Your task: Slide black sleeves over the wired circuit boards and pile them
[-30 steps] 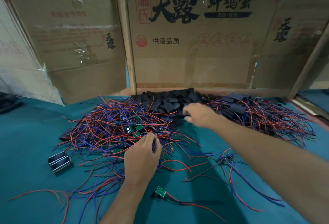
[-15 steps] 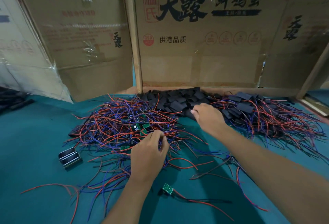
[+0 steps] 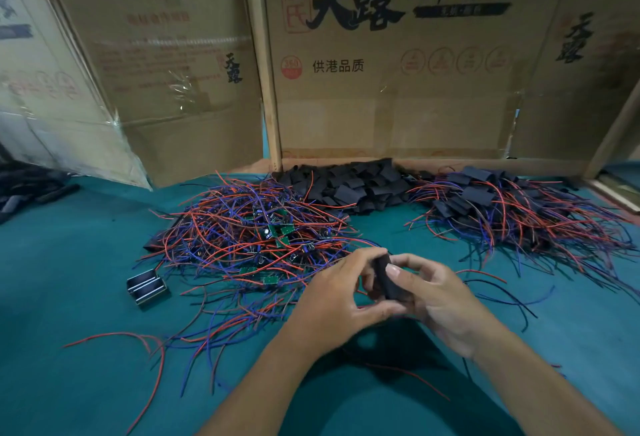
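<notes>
A tangle of green circuit boards with red and blue wires (image 3: 256, 238) lies left of centre on the teal table (image 3: 69, 297). Behind it sits a heap of empty black sleeves (image 3: 349, 186). At the right lies a pile of sleeved boards (image 3: 502, 207) with wires trailing. Both hands meet in front of the tangle. My right hand (image 3: 440, 300) pinches a black sleeve (image 3: 389, 279) between thumb and fingers. My left hand (image 3: 332, 300) curls against the sleeve's left side; whatever it holds is hidden behind its fingers.
Cardboard box walls (image 3: 381, 72) stand along the table's back. A small black and metal part (image 3: 147, 285) lies left of the tangle. Loose wires (image 3: 149, 342) trail toward the near edge. Dark items (image 3: 27, 186) lie at the far left.
My right hand left the sleeve heap with a black sleeve and drew back toward me. My left hand came off the wire tangle and met it in front.
</notes>
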